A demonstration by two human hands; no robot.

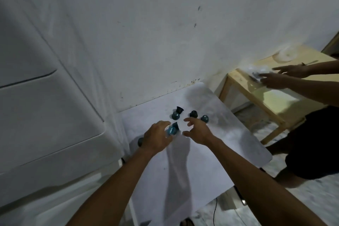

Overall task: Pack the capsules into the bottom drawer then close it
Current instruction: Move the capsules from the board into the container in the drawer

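Several small dark capsules lie on a white table [183, 170]. My left hand [157, 137] is closed around a blue capsule [172, 130] near the table's middle. My right hand [198, 130] hovers just to its right with fingers spread and nothing in it. Loose capsules stand beyond the hands: a black one [179, 110], a teal one [175, 115], a dark one [193, 113] and a teal one [204, 118]. Another dark capsule [140, 141] peeks out left of my left wrist. A white drawer unit [45, 106] stands at the left with its drawers shut.
Another person stands at the right, both hands [282, 75] over a wooden side table [271, 97] holding a white round object [286, 55]. A white wall is behind the table. A black cable [214, 213] runs on the marbled floor.
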